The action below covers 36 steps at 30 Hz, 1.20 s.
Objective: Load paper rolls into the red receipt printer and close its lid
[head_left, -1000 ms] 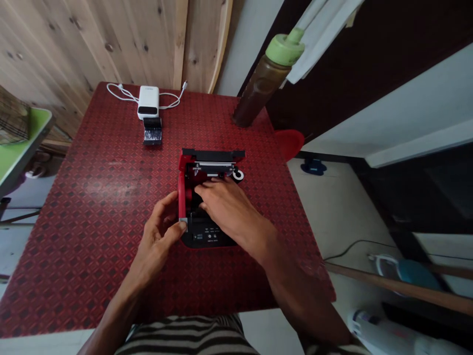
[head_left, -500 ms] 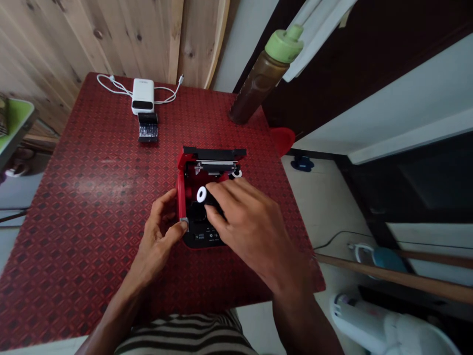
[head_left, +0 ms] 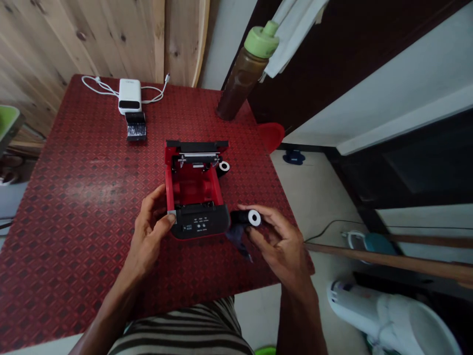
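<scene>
Pine-plank wall [head_left: 74, 34] rises behind a red patterned table [head_left: 92, 207], whose far end carries a white power bank [head_left: 129, 96] with a white cable [head_left: 107, 88] looped on both sides and a small black block [head_left: 135, 126] lying just in front of it. Near the far right corner stands a brown bottle [head_left: 238, 86] with a green cap, beside a white cloth [head_left: 291, 34], and a red round lid [head_left: 271, 136] sits at the table's right edge. At the middle of the table lies a red-and-black printer [head_left: 195, 190], its black cover [head_left: 197, 146] folded back at the far end and its red well open to view. A small roll [head_left: 223, 167] with a white core sits just beyond the printer's right wall, touching or nearly touching it. The left hand [head_left: 150, 229] stays half open, fingers curled upward along the printer's near left corner, with the thumb on a small silver tab [head_left: 171, 214]; whether it truly grips the corner cannot be told. The right hand [head_left: 275, 241] is beside the printer, off its right side, closed around a black roll [head_left: 246, 217] with a white core, held between thumb and fingers, and a dark, thin scrap [head_left: 236, 239] hangs below the roll. A striped shirt [head_left: 177, 330] shows at the bottom.
</scene>
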{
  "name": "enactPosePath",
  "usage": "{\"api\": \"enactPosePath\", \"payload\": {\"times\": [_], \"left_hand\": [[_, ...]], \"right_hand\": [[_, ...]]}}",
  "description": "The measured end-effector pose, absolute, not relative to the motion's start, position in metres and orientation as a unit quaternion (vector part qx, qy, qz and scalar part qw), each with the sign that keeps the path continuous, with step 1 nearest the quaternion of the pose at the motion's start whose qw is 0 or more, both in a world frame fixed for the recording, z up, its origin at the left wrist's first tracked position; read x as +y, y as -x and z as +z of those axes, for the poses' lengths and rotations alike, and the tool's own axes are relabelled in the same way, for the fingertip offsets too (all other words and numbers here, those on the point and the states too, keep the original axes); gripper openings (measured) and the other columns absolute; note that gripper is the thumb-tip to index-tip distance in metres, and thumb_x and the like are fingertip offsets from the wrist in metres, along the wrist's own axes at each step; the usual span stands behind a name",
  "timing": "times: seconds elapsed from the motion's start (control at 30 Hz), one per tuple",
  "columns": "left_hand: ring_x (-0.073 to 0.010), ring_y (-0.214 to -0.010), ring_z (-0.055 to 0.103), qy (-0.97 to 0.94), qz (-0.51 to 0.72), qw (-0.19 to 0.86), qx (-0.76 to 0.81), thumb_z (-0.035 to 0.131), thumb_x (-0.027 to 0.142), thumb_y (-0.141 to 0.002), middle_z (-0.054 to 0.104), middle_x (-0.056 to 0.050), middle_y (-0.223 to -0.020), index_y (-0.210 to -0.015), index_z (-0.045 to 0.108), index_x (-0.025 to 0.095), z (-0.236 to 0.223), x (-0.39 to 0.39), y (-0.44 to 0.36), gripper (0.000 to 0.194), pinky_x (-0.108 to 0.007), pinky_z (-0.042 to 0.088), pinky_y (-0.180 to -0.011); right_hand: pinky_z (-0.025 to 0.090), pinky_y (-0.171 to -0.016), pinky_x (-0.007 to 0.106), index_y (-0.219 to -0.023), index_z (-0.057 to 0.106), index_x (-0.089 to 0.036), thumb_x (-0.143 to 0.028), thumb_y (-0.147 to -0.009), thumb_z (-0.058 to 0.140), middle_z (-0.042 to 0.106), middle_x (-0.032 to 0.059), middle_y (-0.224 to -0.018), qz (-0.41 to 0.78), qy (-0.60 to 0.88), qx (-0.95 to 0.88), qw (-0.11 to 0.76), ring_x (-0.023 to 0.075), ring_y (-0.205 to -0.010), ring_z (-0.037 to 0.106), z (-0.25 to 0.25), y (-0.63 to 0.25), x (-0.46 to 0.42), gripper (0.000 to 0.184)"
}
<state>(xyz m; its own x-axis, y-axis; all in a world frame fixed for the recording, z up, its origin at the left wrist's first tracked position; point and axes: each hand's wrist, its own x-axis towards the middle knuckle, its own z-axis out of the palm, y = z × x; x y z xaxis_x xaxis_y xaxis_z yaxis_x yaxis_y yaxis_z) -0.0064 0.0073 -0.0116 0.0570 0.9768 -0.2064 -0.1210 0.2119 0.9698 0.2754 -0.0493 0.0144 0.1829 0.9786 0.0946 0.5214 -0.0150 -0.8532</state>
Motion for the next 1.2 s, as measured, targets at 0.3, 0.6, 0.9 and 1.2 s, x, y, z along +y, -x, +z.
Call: {"api": "enactPosePath", "payload": {"times": [0.3,0.6,0.9,1.2], "left_hand": [[-0.0383,-0.152,0.064,-0.469,0.473,0.536,0.518,0.072,0.054,-0.103,0.067,-0.01,-0.166,-0.164,0.063,0.03,-0.025,0.002,0.009,0.067,-0.052,0.054,-0.124],[-0.04,-0.146,0.067,-0.523,0.461,0.454,0.555,0.068,0.065,-0.103,0.074,-0.01,-0.156,-0.158,0.07,0.027,-0.017,0.001,0.007,0.067,-0.051,0.056,-0.12],[-0.0436,-0.15,0.063,-0.541,0.452,0.452,0.546,0.068,0.07,-0.102,0.069,-0.013,-0.16,-0.164,0.066,0.028,-0.018,0.002,0.01,0.075,-0.058,0.048,-0.128],[-0.0403,-0.149,0.06,-0.577,0.461,0.425,0.523,0.058,0.063,-0.109,0.067,-0.013,-0.163,-0.168,0.062,0.03,-0.024,0.0,0.007,0.068,-0.061,0.043,-0.13]], "right_hand": [[0.066,-0.108,0.05,-0.131,0.08,-0.029,-0.024,-0.098,0.069,0.089,0.0068,-0.13,0.277,0.646,-0.604,0.376,0.0279,-0.119,0.084,-0.012,-0.268,-0.032,0.035],[0.064,-0.117,0.056,-0.143,0.078,-0.031,-0.019,-0.094,0.069,0.085,0.0079,-0.142,0.316,0.608,-0.639,0.349,0.0305,-0.128,0.082,-0.038,-0.275,-0.025,0.051],[0.072,-0.096,0.049,-0.126,0.084,-0.031,-0.024,-0.099,0.067,0.089,0.0059,-0.116,0.314,0.611,-0.638,0.348,0.0271,-0.102,0.086,-0.022,-0.322,0.013,0.033],[0.064,-0.101,0.055,-0.133,0.074,-0.025,-0.042,-0.087,0.083,0.084,0.0126,-0.132,0.317,0.609,-0.598,0.413,0.0303,-0.112,0.079,-0.063,-0.291,0.09,0.049]]}}
